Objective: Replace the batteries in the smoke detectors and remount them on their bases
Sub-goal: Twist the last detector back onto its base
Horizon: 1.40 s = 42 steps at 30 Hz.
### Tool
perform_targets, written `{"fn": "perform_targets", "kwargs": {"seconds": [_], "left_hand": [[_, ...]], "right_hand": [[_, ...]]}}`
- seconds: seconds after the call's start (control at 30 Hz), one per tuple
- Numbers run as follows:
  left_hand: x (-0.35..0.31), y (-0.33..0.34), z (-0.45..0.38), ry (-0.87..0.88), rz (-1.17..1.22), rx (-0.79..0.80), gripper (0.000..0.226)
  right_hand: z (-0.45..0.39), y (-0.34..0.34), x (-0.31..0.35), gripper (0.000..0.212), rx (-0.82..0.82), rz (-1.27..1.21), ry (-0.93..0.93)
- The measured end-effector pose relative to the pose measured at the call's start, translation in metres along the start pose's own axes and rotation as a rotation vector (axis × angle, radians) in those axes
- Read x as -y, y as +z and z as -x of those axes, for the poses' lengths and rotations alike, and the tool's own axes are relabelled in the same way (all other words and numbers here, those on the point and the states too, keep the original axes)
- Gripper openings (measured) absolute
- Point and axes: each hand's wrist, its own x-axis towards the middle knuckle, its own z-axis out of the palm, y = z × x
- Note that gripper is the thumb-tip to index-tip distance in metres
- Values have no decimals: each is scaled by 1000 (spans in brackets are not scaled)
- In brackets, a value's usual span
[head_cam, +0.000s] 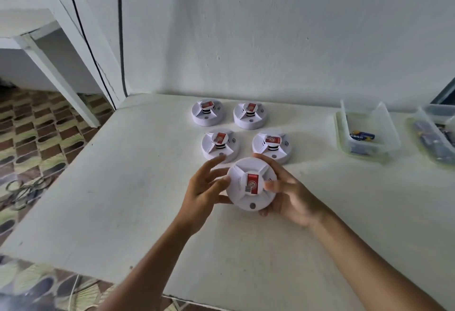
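A round white smoke detector with a red label on its centre is held just above the white table, face up. My right hand cups its right side and underside, thumb on top near the label. My left hand touches its left rim with the fingertips, fingers spread. Behind it, several more white detectors stand in two rows: two at the back and two nearer.
A clear plastic tub holding a blue battery stands at the right. A second clear tub with more batteries lies at the far right edge. The white wall rises behind; the table's left and front edges drop to patterned floor.
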Motion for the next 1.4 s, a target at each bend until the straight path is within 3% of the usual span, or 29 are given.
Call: {"fn": "perform_targets", "kwargs": {"seconds": [0.17, 0.5, 0.8, 1.4], "left_hand": [[18, -2, 5, -17, 31, -11, 39], [24, 0, 13, 26, 21, -67, 49], [21, 2, 14, 51, 46, -61, 36], [23, 2, 12, 65, 15, -66, 35]], "right_hand": [[2, 0, -11, 88, -76, 169, -31], [3, 7, -27, 97, -183, 366, -131], [4, 8, -24, 93, -181, 366, -118], [2, 5, -23, 92, -178, 357, -109]]}}
